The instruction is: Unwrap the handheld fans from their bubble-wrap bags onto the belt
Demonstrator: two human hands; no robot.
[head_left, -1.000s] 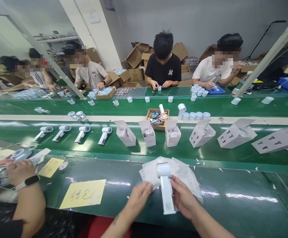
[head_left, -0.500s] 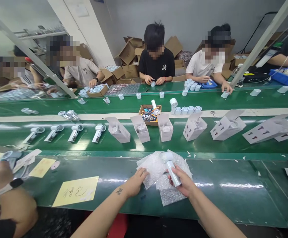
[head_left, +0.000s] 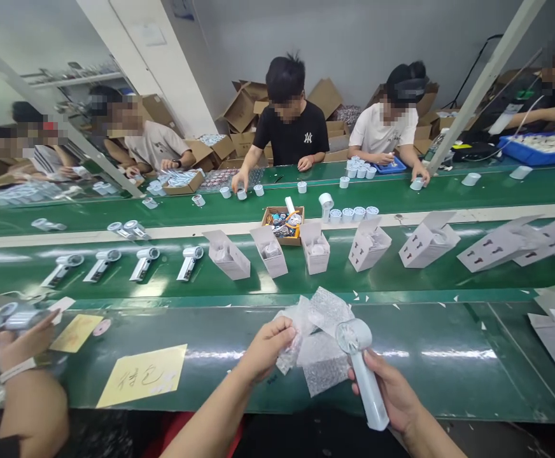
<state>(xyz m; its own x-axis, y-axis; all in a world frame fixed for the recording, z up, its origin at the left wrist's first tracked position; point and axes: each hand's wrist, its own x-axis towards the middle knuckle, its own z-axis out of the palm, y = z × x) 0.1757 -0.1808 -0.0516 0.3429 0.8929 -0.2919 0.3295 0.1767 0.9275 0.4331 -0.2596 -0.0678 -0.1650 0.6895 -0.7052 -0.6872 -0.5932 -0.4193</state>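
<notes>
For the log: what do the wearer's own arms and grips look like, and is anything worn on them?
The left grip and right grip are ungloved human hands. The left forearm and right forearm are bare too: no sleeve, watch, bracelet or cable shows on either.

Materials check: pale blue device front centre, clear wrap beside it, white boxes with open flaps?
Pale blue device: likely moulded plastic, fairly glossy; smooth rounded body with highlights.
Clear wrap: probably plastic bubble film, shiny; translucent, dimpled.
White boxes: apparently thin printed card; flat panels, crisp folds. Coated or uncoated, can't tell.
</notes>
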